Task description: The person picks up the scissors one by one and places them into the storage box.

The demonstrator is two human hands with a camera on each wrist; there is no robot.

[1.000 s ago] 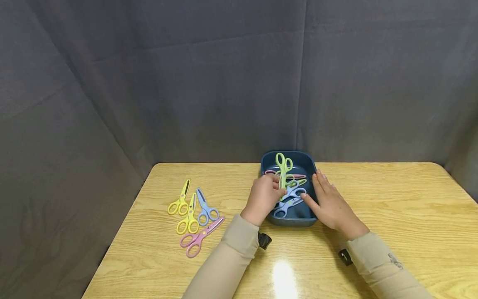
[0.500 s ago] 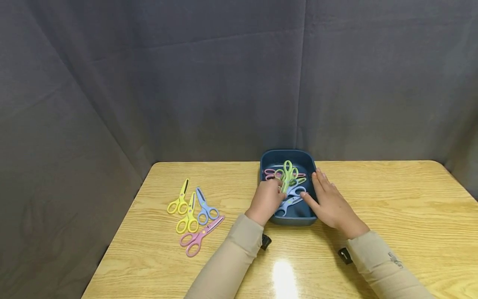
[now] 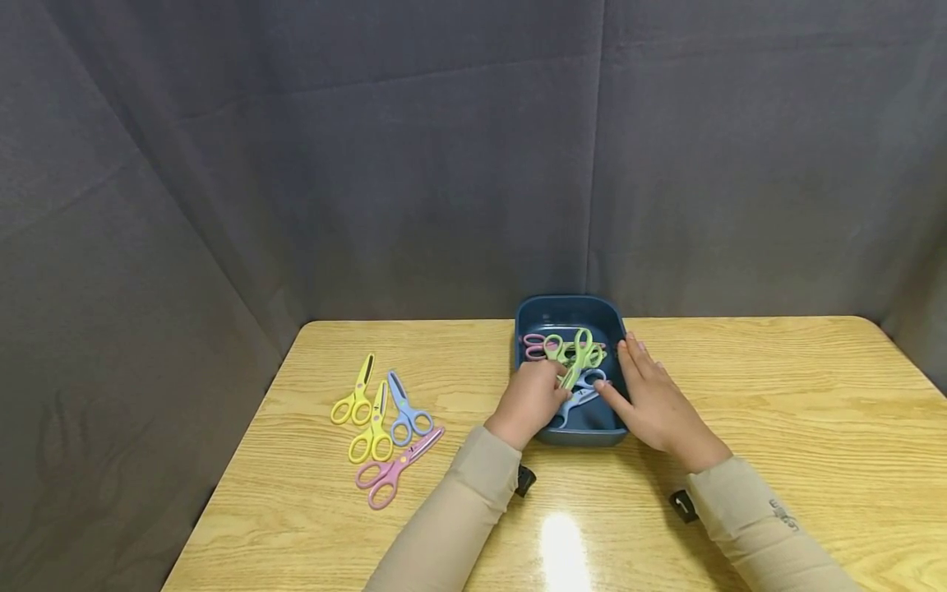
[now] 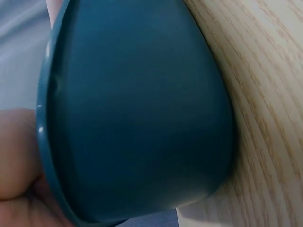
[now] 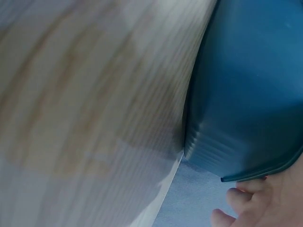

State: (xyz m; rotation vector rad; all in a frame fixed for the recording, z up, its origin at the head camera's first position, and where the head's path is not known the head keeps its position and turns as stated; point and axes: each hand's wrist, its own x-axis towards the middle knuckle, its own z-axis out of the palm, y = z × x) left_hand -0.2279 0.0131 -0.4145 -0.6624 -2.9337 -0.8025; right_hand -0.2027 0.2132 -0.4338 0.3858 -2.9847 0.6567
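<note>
A dark blue plastic bin (image 3: 580, 439) stands at the table's far edge with several pairs of scissors inside. My left hand (image 3: 527, 401) reaches over its left rim and pinches green-handled scissors (image 3: 583, 352), their handle loops pointing away. Below them in the bin lie pink scissors (image 3: 533, 340) and blue scissors (image 3: 580, 398), partly hidden by the hand. My right hand (image 3: 658, 404) rests on the right rim, fingers straight along the outside and thumb over the inside. Each wrist view is mostly filled by the bin's outer wall (image 4: 137, 104), with fingers (image 5: 253, 201) at the rim in the right one.
On the wooden table (image 3: 296, 510) to the left lie two yellow scissors (image 3: 377, 423), a blue pair (image 3: 404, 411) and a pink pair (image 3: 399, 469), close together. A grey curtain (image 3: 414, 181) hangs right behind the table's back edge.
My left hand has lowered the green scissors deeper into the bin and turned them, their handle loops swinging right. The right hand stays on the rim.
</note>
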